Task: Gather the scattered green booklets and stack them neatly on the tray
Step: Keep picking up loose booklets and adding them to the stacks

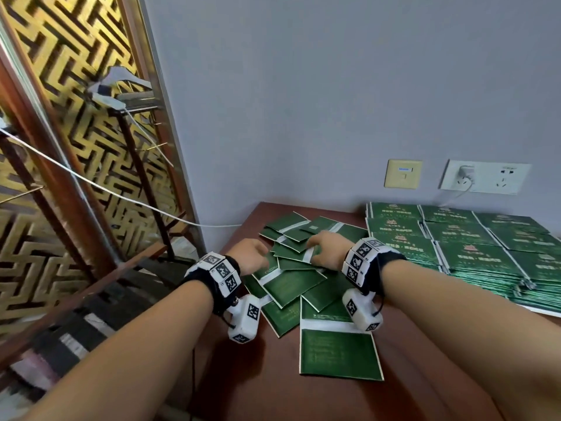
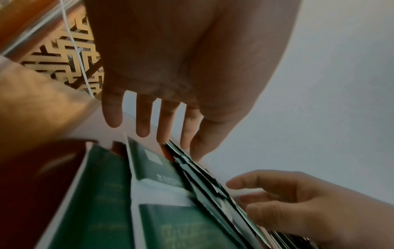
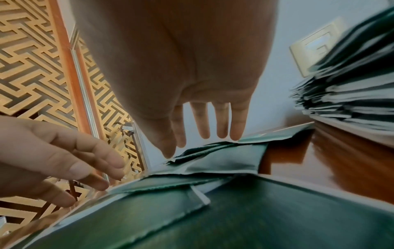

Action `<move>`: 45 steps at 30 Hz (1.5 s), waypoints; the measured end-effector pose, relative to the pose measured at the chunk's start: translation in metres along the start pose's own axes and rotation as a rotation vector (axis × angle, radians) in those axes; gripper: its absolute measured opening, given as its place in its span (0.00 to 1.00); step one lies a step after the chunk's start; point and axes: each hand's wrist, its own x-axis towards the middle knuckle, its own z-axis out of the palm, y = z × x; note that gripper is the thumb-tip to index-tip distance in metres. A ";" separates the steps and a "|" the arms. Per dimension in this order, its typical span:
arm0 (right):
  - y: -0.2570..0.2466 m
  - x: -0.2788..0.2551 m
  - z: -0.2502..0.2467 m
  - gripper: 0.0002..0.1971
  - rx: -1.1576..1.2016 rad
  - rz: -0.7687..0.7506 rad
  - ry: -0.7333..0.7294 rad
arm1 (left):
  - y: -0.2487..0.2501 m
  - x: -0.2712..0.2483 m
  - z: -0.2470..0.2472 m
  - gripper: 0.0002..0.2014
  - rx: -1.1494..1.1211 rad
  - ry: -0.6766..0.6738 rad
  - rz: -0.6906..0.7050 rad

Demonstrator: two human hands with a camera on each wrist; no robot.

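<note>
Several green booklets [image 1: 291, 281] with white bands lie scattered and overlapping on the dark red table [image 1: 273, 384]; one lies nearest me [image 1: 338, 354]. My left hand [image 1: 252, 258] hovers over the left side of the pile, its fingers [image 2: 142, 121] straight and spread, holding nothing. My right hand [image 1: 326, 247] is over the pile's middle with its fingers [image 3: 221, 124] extended down toward the booklets [image 3: 224, 160]; no grip shows. On the right, neat stacks of green booklets [image 1: 473, 250] sit in rows on a white tray [image 1: 543, 311], of which only an edge shows.
A grey wall stands close behind the table with a switch plate [image 1: 402, 173] and a socket [image 1: 485, 176] holding a plug. A gold lattice screen [image 1: 60, 117] and a metal rack [image 1: 136, 123] stand left of the table, with a white cable [image 1: 121, 192] running across.
</note>
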 end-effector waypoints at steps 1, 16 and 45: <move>-0.001 0.010 -0.001 0.21 -0.013 -0.013 0.004 | 0.001 0.007 0.000 0.18 -0.007 -0.003 0.007; 0.006 0.058 0.007 0.27 -0.187 -0.124 -0.161 | 0.014 0.071 0.013 0.10 -0.323 0.007 -0.145; -0.003 -0.071 -0.020 0.10 0.083 -0.173 0.032 | 0.002 -0.026 -0.001 0.06 -0.497 0.277 -0.177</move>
